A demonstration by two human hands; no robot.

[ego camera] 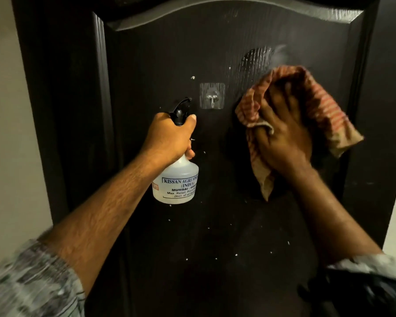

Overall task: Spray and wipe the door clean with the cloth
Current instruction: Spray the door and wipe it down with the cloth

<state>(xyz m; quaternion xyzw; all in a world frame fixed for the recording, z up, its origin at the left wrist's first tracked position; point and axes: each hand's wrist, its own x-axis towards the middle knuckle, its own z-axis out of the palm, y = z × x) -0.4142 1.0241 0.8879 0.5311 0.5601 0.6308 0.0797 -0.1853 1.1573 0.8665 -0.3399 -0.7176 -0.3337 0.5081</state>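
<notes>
- A dark door with a raised arched panel fills the space in front of me, with pale wall showing along both its edges.
- Small white specks dot the door below and between my hands.
- My left hand is curled tight around the neck of a spray bottle, fingers wrapped at the black trigger head, which points at the door.
- The bottle's clear body hangs below my fist, upright, with a printed label facing me.
- Just right of that hand and a little above it, a clear stick-on hook with a small metal peg sits on the door.
- My right hand presses a red-striped cloth flat against the door, fingers spread and pointing up over the fabric.
- The cloth bunches around that hand, with loose ends hanging below my wrist and out to the right.
- Just above the cloth, a wet streaked patch shines on the door.
- Both my forearms are bare, grey patterned sleeves pushed up near the elbows.
</notes>
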